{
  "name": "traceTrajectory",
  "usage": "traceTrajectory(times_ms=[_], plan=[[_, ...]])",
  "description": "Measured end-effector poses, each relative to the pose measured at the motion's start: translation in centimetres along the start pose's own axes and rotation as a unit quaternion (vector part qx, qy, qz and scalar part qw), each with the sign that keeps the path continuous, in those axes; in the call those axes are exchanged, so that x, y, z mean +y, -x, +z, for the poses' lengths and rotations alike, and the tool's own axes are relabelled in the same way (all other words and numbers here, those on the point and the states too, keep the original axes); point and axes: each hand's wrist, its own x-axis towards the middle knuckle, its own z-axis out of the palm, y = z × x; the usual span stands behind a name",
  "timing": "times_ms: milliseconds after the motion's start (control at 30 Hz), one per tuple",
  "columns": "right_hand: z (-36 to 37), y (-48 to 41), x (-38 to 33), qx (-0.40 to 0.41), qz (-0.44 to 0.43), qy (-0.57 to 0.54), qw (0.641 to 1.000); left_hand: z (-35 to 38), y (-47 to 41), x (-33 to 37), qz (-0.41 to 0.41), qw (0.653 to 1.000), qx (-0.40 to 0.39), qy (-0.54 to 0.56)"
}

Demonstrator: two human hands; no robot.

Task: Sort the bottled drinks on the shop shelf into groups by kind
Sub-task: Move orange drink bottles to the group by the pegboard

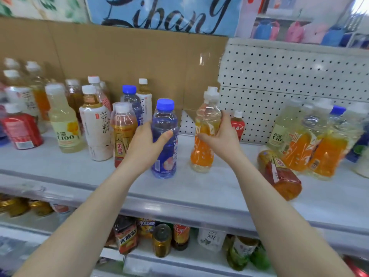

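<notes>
A blue bottle with a blue cap [164, 136] stands upright at the middle of the white shelf [199, 188]. My left hand [145, 146] grips its left side, thumb across the front. To its right stands an orange drink bottle with a white cap [205, 134]; my right hand [223, 134] curls around its right side at mid height. Left of my left hand is a gold-labelled bottle [121, 132] and a white tea bottle [95, 124]. At the right, several orange bottles [311, 144] stand grouped.
A red-orange bottle [279, 174] lies on its side near the shelf's right front. More mixed bottles crowd the left, among them a pale yellow one [63, 120] and a red one [22, 130]. Pegboard [289, 76] and cardboard [119, 56] back the shelf. A lower shelf holds cans and bottles [162, 240].
</notes>
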Motion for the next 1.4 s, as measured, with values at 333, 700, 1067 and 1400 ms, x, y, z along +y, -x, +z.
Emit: traceTrajectory(times_ms=[333, 700, 1067, 1400], plan=[[0.7, 0.8, -0.1, 0.002, 0.0, 0.047, 0.999, 0.3, 0.2, -0.5, -0.02, 1.0, -0.004, -0.003], [-8.7, 4.5, 4.7, 0.089, -0.019, 0.239, 0.967, 4.5, 3.3, 3.2, 0.238, 0.945, 0.153, -0.164], [-22.8, 4.2, 12.8, 0.206, 0.084, 0.256, 0.941, 22.1, 1.5, 11.4, -0.024, 0.962, -0.255, -0.097], [-20.3, -1.3, 14.5, 0.148, 0.141, 0.213, 0.955, 25.8, 0.4, 12.9, -0.204, 0.931, -0.301, -0.044]])
